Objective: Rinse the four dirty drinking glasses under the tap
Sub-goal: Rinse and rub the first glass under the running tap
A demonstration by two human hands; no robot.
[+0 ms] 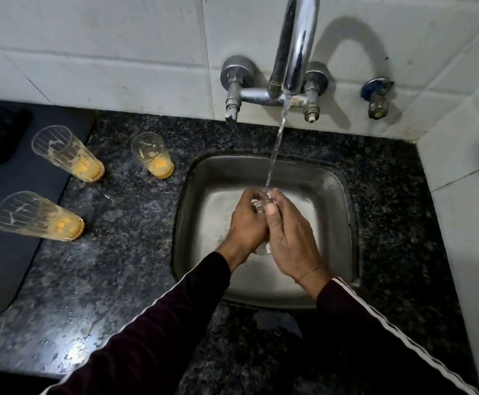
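Note:
Over the steel sink (329, 195), my left hand (247, 223) and my right hand (289, 238) both wrap around one clear drinking glass (259, 205), which is mostly hidden between them. Water streams from the chrome tap (295, 52) straight into the glass's mouth. Three dirty glasses with orange residue stand on the left: one (152, 155) on the granite near the sink, one (67, 153) farther left, and one (38, 216) nearer me on the dark mat.
The dark speckled granite counter (118, 280) surrounds the sink. A dark mat (7, 223) covers the far left. White tiled walls (118, 52) stand behind and on the right. A small blue-capped valve (376, 101) juts from the wall right of the tap.

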